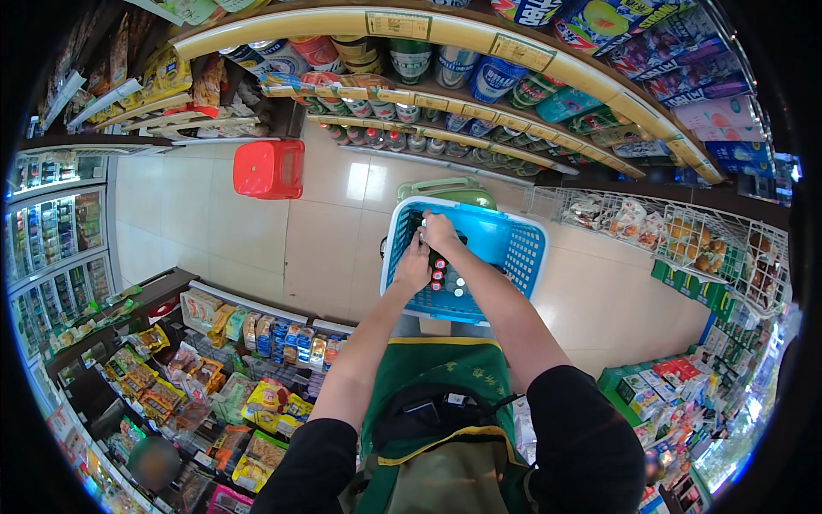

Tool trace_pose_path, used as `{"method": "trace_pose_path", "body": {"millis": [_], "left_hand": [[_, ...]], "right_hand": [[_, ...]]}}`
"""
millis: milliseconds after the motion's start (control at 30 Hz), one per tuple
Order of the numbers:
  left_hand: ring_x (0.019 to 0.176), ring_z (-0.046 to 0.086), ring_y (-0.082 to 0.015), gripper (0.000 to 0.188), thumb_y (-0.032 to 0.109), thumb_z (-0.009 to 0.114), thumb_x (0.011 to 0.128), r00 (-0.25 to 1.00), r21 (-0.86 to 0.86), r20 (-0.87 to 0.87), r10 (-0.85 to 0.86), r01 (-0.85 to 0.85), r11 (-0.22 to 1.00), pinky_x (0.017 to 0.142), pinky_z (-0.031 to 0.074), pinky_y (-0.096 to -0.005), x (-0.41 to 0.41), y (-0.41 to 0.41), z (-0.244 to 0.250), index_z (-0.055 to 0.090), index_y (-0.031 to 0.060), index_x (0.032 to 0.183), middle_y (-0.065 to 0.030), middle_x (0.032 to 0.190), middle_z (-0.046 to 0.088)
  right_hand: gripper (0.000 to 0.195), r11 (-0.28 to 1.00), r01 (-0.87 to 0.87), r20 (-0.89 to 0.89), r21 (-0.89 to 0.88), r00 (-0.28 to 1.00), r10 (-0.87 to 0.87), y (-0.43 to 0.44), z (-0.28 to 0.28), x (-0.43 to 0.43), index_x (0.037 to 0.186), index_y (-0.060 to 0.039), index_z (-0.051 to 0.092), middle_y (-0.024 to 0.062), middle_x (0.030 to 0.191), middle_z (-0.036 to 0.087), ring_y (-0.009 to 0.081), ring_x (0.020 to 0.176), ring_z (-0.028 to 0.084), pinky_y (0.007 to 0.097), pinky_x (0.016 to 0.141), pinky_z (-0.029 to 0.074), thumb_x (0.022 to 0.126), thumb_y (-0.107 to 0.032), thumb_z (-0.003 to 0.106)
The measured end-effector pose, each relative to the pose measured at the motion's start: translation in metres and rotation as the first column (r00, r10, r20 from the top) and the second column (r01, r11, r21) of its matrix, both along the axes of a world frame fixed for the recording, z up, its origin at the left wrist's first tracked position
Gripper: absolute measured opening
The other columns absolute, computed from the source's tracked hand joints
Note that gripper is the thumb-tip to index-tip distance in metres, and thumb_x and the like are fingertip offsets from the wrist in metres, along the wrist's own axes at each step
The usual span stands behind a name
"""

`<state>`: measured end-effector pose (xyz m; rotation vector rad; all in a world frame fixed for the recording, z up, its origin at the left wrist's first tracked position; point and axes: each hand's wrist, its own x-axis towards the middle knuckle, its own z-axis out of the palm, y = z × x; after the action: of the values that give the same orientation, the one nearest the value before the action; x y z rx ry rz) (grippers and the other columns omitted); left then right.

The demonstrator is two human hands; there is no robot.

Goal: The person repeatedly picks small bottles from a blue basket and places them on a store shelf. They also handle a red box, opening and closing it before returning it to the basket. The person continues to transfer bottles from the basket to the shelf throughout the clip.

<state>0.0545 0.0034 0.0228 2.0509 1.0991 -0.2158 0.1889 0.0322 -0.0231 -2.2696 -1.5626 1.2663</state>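
Observation:
A blue plastic basket (494,225) with a pale rim stands before me, over a green object (449,189), possibly a stool or cart. Inside it, near the left side, are several dark bottles with red caps (439,264) and white caps (459,283). My left hand (414,266) reaches over the basket's left part, fingertips at a small pale-topped item, perhaps a bottle. Right beside it, my right hand (439,231) has its fingers curled around the same spot, near the far left corner. The fingers partly hide what they touch.
Shelves of cans and bottles (411,61) curve along the far side. A red plastic stool (266,170) stands on the tiled floor at left. Packaged snacks (257,405) fill a low display near left. Wire baskets with packaged food (693,241) line the right; glass-door fridges (58,231) stand far left.

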Motion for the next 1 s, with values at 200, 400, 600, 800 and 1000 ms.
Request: {"method": "trace_pose_path", "body": {"millis": [200,400,600,800,1000], "left_hand": [[0.119,0.052,-0.0406,0.053,0.003,0.061,0.076,0.994,-0.118,-0.109,-0.024,0.011,0.993,0.098,0.047,-0.0418,0.001,0.005,0.014,0.047,-0.0009,0.127,-0.0287,0.142,0.036],[0.105,0.059,-0.0412,0.045,0.003,0.057,0.078,0.998,-0.096,0.053,-0.041,0.046,0.994,0.089,0.051,-0.0465,-0.007,-0.003,0.04,0.052,0.0024,0.123,-0.0238,0.131,0.047],[0.1,0.06,-0.0396,0.037,0.001,0.054,0.08,0.938,-0.036,0.307,-0.161,0.181,0.983,0.085,0.051,-0.0462,-0.011,-0.01,0.114,0.057,0.0032,0.118,-0.0188,0.116,0.059],[0.092,0.064,-0.0364,0.037,-0.008,0.049,0.075,0.784,0.182,0.553,-0.281,0.216,0.959,0.078,0.053,-0.0402,0.067,0.031,0.277,0.065,0.0008,0.107,-0.0181,0.108,0.066],[0.095,0.067,-0.0311,0.033,-0.013,0.048,0.074,0.379,0.481,0.804,-0.457,0.036,0.876,0.082,0.054,-0.0357,0.162,0.064,0.467,0.066,-0.0013,0.099,-0.0177,0.101,0.068]], "right_hand": [[0.051,0.98,0.161,-0.099,0.114,0.984,-0.151,-0.031,0.028,0.014,0.127,-0.0019,0.042,0.0292,0.097,0.064,0.045,0.092,0.063,0.0509,0.08,0.052,0.083,-0.014,0.067],[0.038,0.896,0.235,-0.199,0.377,0.965,-0.17,-0.112,0.096,0.047,0.12,-0.0007,0.048,0.0258,0.104,0.064,0.0409,0.096,0.064,0.0465,0.08,0.052,0.085,-0.005,0.062],[0.032,0.894,0.233,-0.144,0.382,0.971,-0.191,-0.195,0.156,0.098,0.114,-0.0036,0.054,0.0204,0.104,0.065,0.0371,0.092,0.065,0.0448,0.078,0.053,0.083,-0.003,0.061],[0.023,0.656,0.326,-0.112,0.681,0.931,-0.347,-0.156,0.316,0.177,0.107,-0.0015,0.06,0.0158,0.102,0.067,0.0265,0.088,0.068,0.0344,0.072,0.056,0.084,0.002,0.06],[0.009,0.111,0.178,-0.129,0.978,0.927,-0.352,-0.086,0.57,0.232,0.092,0.001,0.063,0.0096,0.085,0.068,0.0148,0.071,0.067,0.0261,0.058,0.052,0.086,0.005,0.057]]}}
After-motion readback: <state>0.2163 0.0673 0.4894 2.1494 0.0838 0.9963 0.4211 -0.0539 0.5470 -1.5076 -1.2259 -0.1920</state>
